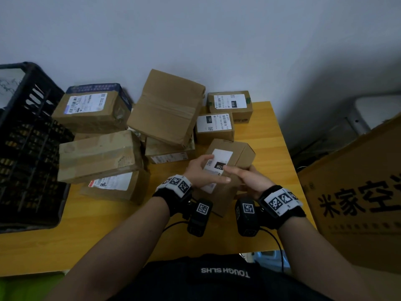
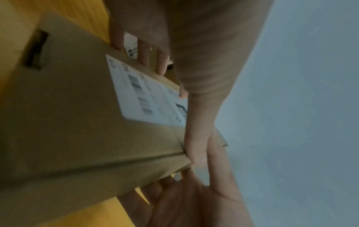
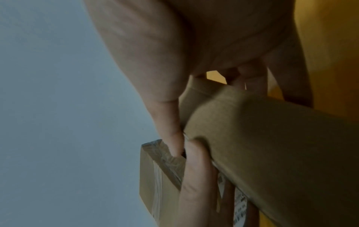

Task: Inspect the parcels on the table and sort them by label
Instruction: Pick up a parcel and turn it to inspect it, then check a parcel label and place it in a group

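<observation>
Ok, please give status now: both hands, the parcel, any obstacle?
Left hand and right hand both grip the held parcel, label up. Two labelled parcels on the table just behind. Path clear.

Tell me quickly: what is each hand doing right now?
Left hand: grips the small labelled parcel on its left side.
Right hand: grips the same parcel from the right.
</observation>
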